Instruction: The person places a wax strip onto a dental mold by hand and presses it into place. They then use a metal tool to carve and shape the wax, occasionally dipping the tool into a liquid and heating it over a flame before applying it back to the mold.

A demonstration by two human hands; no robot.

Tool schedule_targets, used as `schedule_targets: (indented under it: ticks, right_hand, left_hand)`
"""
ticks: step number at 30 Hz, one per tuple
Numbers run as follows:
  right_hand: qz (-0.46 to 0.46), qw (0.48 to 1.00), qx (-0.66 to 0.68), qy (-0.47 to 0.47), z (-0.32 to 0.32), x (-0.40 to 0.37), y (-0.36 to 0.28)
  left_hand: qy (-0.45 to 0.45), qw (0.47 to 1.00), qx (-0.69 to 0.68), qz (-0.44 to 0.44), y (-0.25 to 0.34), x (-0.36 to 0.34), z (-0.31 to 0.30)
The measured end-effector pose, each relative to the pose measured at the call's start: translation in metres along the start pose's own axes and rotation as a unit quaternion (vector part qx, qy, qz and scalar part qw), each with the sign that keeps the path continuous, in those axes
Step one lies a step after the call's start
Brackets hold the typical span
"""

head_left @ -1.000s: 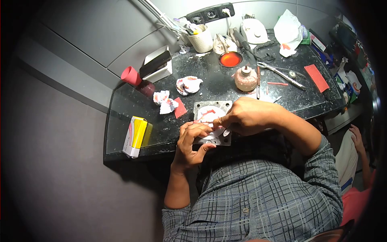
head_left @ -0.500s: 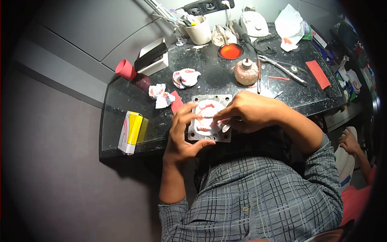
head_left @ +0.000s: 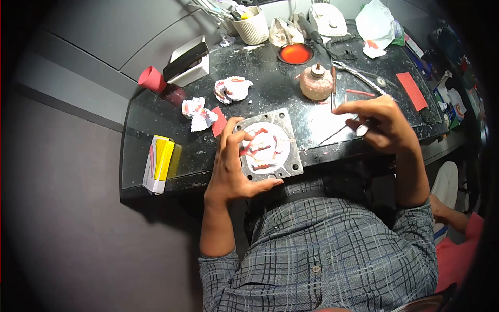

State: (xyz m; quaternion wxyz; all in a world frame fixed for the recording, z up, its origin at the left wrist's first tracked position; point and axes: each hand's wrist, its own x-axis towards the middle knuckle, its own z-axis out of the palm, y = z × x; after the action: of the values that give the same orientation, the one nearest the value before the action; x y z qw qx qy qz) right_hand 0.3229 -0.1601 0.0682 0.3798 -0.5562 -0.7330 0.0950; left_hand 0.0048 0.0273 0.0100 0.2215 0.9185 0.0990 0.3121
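Observation:
A square grey metal flask (head_left: 292, 151) with corner holes holds white plaster (head_left: 275, 163) and red and pink dental pieces. My left hand (head_left: 231, 166) grips its left side, with the thumb along the bottom edge and fingers over the top left. Off to the right, my right hand (head_left: 382, 125) is raised above the table, bent round a thin tool (head_left: 332, 136) with a pale end showing between the fingers. Behind that hand are a round burner bottle (head_left: 316, 86) and a brown-handled tool (head_left: 333, 80).
Plaster models (head_left: 232, 89) and a yellow-white box (head_left: 158, 165) lie on the left. At the back are a red-filled dish (head_left: 296, 53) and a woven cup (head_left: 252, 28). A red strip (head_left: 411, 91) lies right. Another person's arm (head_left: 448, 216) shows at the right.
My right hand has moved away from the plaster to the right, taking the thin tool along. The flask is now turned and tilted in my left hand. The camera view has shifted slightly.

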Motion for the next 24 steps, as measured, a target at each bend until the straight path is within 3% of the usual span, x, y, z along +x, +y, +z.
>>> schedule_targets:
  ticks: [6, 8, 17, 20, 22, 24]
  right_hand:
    - [0.024, 0.997, -0.036, 0.063, -0.015, -0.004, 0.003]
    - [0.016, 0.997, -0.031, 0.063, -0.014, -0.002, 0.001]
    - [0.005, 0.998, -0.017, 0.054, -0.006, 0.002, -0.015]
    - [0.063, 0.997, 0.022, 0.047, -0.009, -0.002, -0.017]
    - [0.123, 0.985, 0.122, 0.027, -0.01, -0.005, -0.016]
    - [0.098, 0.987, 0.121, 0.047, -0.007, -0.004, -0.018]
  left_hand:
    - [0.104, 0.993, 0.053, -0.003, 0.035, -0.019, 0.021]
    - [0.128, 0.982, 0.14, 0.002, 0.049, -0.017, 0.023]
    - [0.14, 0.975, 0.173, -0.012, 0.062, -0.015, 0.028]
    - [0.147, 0.97, 0.192, -0.024, 0.065, -0.017, 0.03]
    - [0.153, 0.968, 0.198, -0.031, 0.067, -0.018, 0.034]
    - [0.163, 0.964, 0.199, -0.067, 0.072, -0.02, 0.038]
